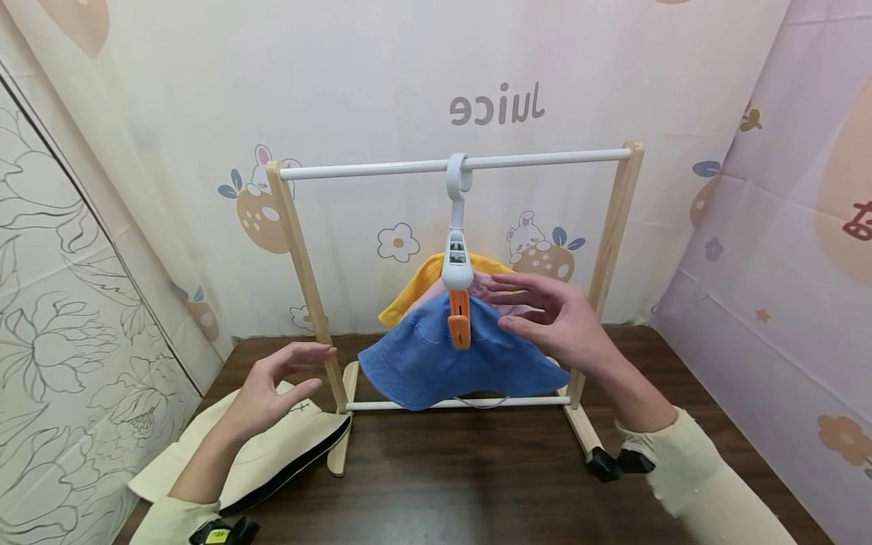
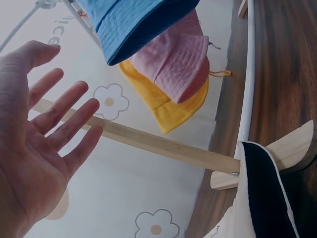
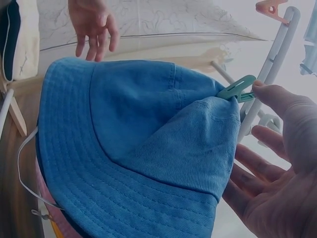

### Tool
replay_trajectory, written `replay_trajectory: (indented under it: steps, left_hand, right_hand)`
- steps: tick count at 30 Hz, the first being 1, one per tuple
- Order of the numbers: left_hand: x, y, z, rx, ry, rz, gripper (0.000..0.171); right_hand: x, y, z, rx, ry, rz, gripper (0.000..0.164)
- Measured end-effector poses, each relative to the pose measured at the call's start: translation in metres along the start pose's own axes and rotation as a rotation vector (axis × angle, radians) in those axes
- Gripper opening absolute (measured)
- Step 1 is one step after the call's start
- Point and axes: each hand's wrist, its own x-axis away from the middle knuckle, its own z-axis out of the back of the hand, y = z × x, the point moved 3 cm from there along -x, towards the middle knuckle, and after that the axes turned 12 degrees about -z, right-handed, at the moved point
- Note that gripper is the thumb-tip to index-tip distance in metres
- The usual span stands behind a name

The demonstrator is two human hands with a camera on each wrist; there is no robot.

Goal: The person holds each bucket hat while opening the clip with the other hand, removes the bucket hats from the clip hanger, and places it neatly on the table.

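A blue bucket hat (image 1: 422,356) hangs on a white hanger (image 1: 456,261) whose hook is over the rack's bar. Behind it hang a pink hat (image 2: 173,59) and a yellow hat (image 2: 163,111). A green clip (image 3: 237,90) pinches the blue crown in the right wrist view; an orange clip (image 1: 460,329) shows in front of it in the head view. My right hand (image 1: 562,318) is beside the blue hat, fingers spread, thumb by the green clip; whether they touch is unclear. My left hand (image 1: 269,386) is held above a cream hat (image 1: 300,435), fingers loose, holding nothing.
The rack has wooden legs (image 1: 300,257) and a white top bar (image 1: 368,170), with a lower bar (image 1: 531,403) near the dark wooden table (image 1: 463,469). A printed curtain (image 1: 381,98) hangs close behind, with patterned panels at both sides.
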Motion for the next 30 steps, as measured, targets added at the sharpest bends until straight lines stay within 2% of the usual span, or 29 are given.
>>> replay_trajectory:
  steps: [14,24,30]
  left_hand:
    - [-0.007,0.002,-0.007,0.037,0.021,-0.040,0.047]
    - [-0.013,0.004,-0.015,0.035,0.008,-0.030,0.046]
    - [-0.019,0.006,-0.019,0.032,0.010,-0.021,0.046]
  right_hand:
    - [-0.003,-0.001,-0.004,-0.008,0.005,0.015,0.055]
    - [-0.007,-0.001,-0.007,-0.032,-0.004,0.031,0.054]
    - [-0.007,-0.002,-0.008,-0.032,0.001,0.013,0.054]
